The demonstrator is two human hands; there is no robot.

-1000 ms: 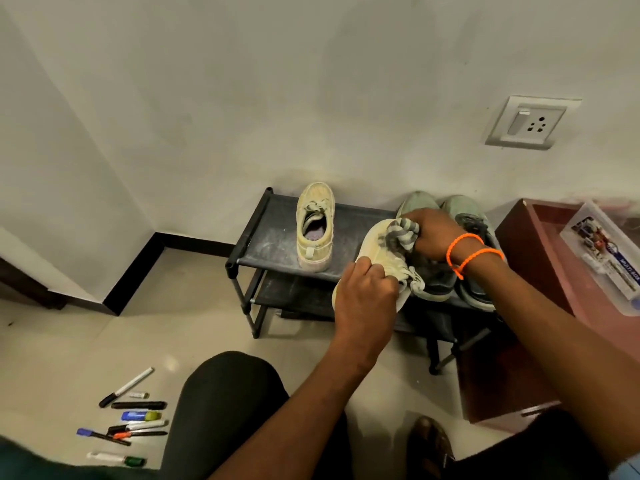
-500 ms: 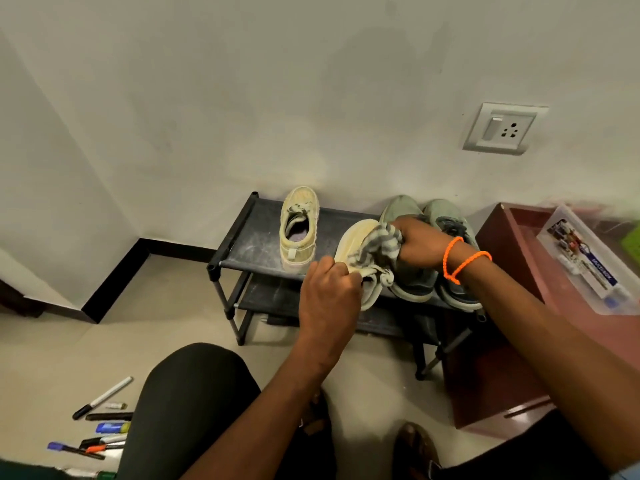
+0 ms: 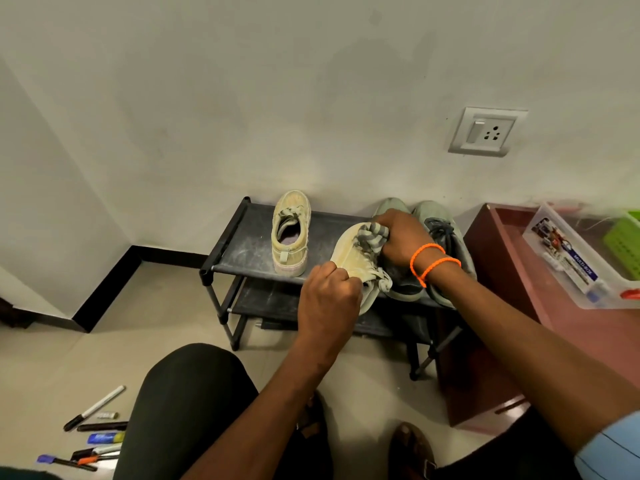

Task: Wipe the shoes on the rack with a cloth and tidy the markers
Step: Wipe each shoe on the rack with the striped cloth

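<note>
My left hand grips the heel end of a pale yellow shoe, held tilted on its side over the front of the black shoe rack. My right hand holds a bunched grey striped cloth against the shoe's toe end. The matching yellow shoe stands upright on the rack's top shelf. A grey-green pair of shoes sits on the shelf's right side, partly behind my right hand. Several markers lie scattered on the floor at the lower left.
A maroon cabinet stands right of the rack, carrying a clear plastic box and a green basket. A wall socket is above. My dark-trousered knee and sandalled feet are below. The rack's lower shelf shows below.
The cloth in my right hand has shifted along the yellow shoe's toe end. The view has also shifted slightly, and the markers sit a little further into frame.
</note>
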